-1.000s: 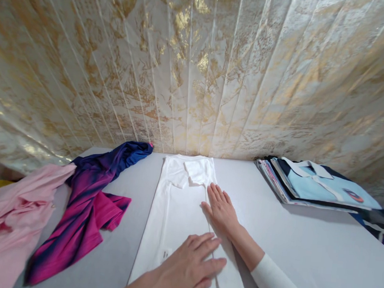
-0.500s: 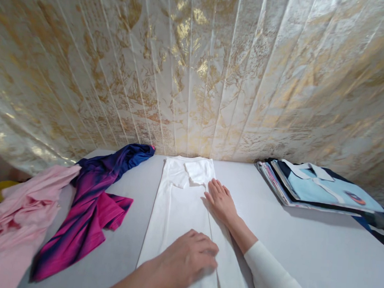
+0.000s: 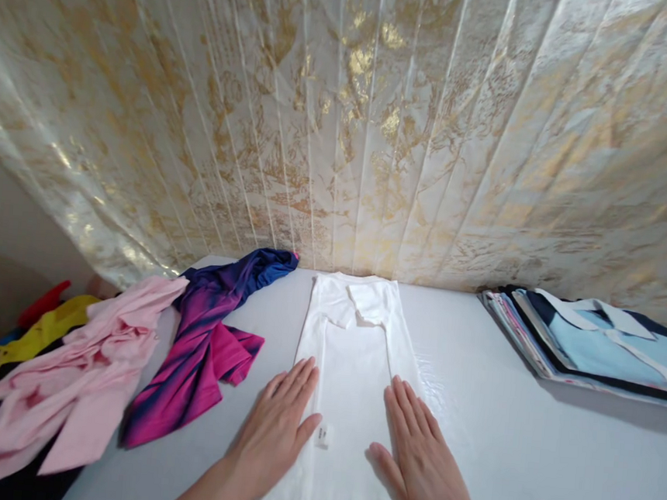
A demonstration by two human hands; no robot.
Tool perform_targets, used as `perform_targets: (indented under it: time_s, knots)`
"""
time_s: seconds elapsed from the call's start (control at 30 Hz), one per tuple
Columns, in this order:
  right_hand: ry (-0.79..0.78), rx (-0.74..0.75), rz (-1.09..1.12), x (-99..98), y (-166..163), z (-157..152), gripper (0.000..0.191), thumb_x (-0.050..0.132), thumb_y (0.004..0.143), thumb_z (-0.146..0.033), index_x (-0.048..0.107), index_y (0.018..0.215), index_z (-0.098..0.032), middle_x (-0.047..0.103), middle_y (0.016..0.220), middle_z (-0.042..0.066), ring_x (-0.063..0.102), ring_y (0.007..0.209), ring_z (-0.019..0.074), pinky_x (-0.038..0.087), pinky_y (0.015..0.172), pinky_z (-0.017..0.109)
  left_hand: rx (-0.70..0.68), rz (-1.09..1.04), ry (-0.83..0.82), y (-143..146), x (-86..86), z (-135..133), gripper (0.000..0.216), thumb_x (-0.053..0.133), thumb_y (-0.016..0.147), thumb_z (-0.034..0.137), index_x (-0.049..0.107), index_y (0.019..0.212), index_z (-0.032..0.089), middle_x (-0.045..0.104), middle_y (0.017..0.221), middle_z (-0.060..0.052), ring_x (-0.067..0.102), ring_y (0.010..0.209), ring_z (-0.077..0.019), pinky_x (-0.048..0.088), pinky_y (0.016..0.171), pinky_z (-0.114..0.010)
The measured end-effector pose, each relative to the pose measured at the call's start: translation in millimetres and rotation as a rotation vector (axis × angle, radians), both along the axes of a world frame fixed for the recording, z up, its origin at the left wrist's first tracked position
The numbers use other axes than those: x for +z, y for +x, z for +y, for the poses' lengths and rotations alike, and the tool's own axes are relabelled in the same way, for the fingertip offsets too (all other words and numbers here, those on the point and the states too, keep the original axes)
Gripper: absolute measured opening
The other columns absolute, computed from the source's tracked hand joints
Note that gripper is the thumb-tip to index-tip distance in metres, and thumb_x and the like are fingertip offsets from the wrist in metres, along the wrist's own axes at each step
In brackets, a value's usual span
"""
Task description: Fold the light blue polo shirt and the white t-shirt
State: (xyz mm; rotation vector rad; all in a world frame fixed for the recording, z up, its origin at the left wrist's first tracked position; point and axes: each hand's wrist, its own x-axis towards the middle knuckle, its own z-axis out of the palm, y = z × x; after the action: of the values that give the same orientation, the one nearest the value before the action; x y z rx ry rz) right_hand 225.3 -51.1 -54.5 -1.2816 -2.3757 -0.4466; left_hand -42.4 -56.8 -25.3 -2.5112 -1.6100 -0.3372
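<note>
A white shirt (image 3: pixel 350 391) lies flat on the table, its sides folded inward into a long strip, with both short sleeves turned in near the far end. My left hand (image 3: pixel 277 424) rests flat on the strip's left side, fingers stretched forward and thumb out, beside a small white label (image 3: pixel 322 436). On the right side of the shirt, my right hand (image 3: pixel 424 452) lies palm down with its fingers extended and its thumb apart. Neither hand grips the cloth.
To the left lie a purple and navy garment (image 3: pixel 201 355), a pink garment (image 3: pixel 102 354) and a yellow one (image 3: pixel 38 349). A stack of folded clothes with a light-blue collared shirt (image 3: pixel 588 342) on top sits at right. A gold-patterned curtain (image 3: pixel 344 126) hangs behind the white table (image 3: pixel 503 451).
My left hand has moved left to the shirt's left side and flattened. My right hand has drawn back toward me along the right side. The label now shows, and the view has shifted left.
</note>
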Motion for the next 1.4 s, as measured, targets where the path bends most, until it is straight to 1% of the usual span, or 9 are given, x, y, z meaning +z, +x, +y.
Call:
perform_targets:
  time_s: [0.3,0.37,0.47,0.6,0.8,0.97,1.13,1.27,1.4]
  knots:
    - [0.005,-0.004,-0.008,-11.0,4,3,0.088,0.044,0.093,-0.055,-0.004,0.154,-0.013,0.033,0.152,0.019,0.034,0.139,0.0328,0.043,0.102,0.050,0.034,0.001,0.003,2,-1.8,-7,0.051,0.038,0.099,0.035,0.033,0.148,0.019,0.030,0.154,-0.009,0.031,0.141,-0.0226,0.034,0.111,-0.042]
    - [-0.024,0.004,0.003,-12.1,7,11,0.082,0.041,0.094,-0.054,0.002,0.154,-0.015,0.033,0.152,0.016,0.035,0.139,0.0307,0.043,0.103,0.048,0.011,-0.026,-0.026,6,-0.4,-5,0.052,0.038,0.099,0.033,0.031,0.148,0.019,0.029,0.155,-0.008,0.030,0.142,-0.0215,0.034,0.112,-0.040]
    - [-0.103,-0.027,0.005,-8.6,13,37,0.064,0.032,0.098,-0.050,0.023,0.152,-0.016,0.035,0.152,0.011,0.036,0.139,0.0265,0.042,0.106,0.044,-0.032,-0.065,-0.118,19,10.3,7,0.054,0.038,0.099,0.031,0.027,0.150,0.020,0.025,0.156,-0.007,0.027,0.143,-0.0209,0.030,0.114,-0.041]
    - [-0.210,-0.089,0.014,-4.7,21,77,0.061,0.032,0.098,-0.052,0.044,0.143,-0.014,0.039,0.149,0.012,0.038,0.138,0.0270,0.040,0.108,0.045,-0.050,-0.104,-0.229,32,29.4,35,0.056,0.042,0.097,0.032,0.029,0.149,0.019,0.019,0.157,-0.008,0.019,0.145,-0.0216,0.025,0.117,-0.043]
    - [-0.224,-0.068,0.057,9.6,19,119,0.058,0.041,0.095,-0.050,0.049,0.140,-0.014,0.044,0.147,0.013,0.040,0.137,0.0275,0.042,0.107,0.046,-0.002,-0.149,-0.261,28,31.8,84,0.056,0.043,0.096,0.036,0.034,0.147,0.015,0.022,0.156,-0.012,0.020,0.145,-0.0241,0.026,0.115,-0.046]
    - [-0.284,-0.028,0.129,30.6,-27,167,0.057,0.056,0.081,-0.018,0.049,0.137,-0.009,0.048,0.144,0.017,0.043,0.135,0.0274,0.041,0.108,0.042,0.067,-0.218,-0.228,36,35.8,147,0.048,0.039,0.095,0.020,0.042,0.142,0.013,0.032,0.153,-0.013,0.027,0.143,-0.0227,0.028,0.114,-0.044]
    - [-0.296,0.004,0.216,16.6,-56,199,0.058,0.036,0.078,0.001,0.055,0.131,-0.013,0.055,0.139,0.013,0.046,0.133,0.0242,0.038,0.109,0.046,0.156,-0.298,-0.234,41,35.5,204,0.043,0.039,0.088,0.005,0.057,0.126,0.014,0.057,0.135,-0.012,0.050,0.127,-0.0200,0.038,0.106,-0.034]
    - [-0.272,0.075,0.428,5.8,-50,204,0.055,0.027,0.088,-0.006,0.048,0.138,-0.018,0.054,0.140,0.009,0.043,0.135,0.0218,0.038,0.108,0.049,0.267,-0.398,-0.213,44,29.1,236,0.039,0.039,0.096,0.020,0.047,0.133,0.010,0.068,0.113,-0.011,0.061,0.111,-0.0178,0.043,0.094,-0.027]
    - [-0.391,0.109,0.459,14.6,-46,200,0.051,0.028,0.093,-0.014,0.050,0.137,-0.023,0.058,0.137,0.007,0.047,0.133,0.0231,0.038,0.108,0.052,0.344,-0.456,-0.219,59,28.0,256,0.044,0.051,0.093,0.032,0.046,0.131,0.011,0.071,0.097,-0.007,0.066,0.096,-0.0189,0.046,0.080,-0.025]
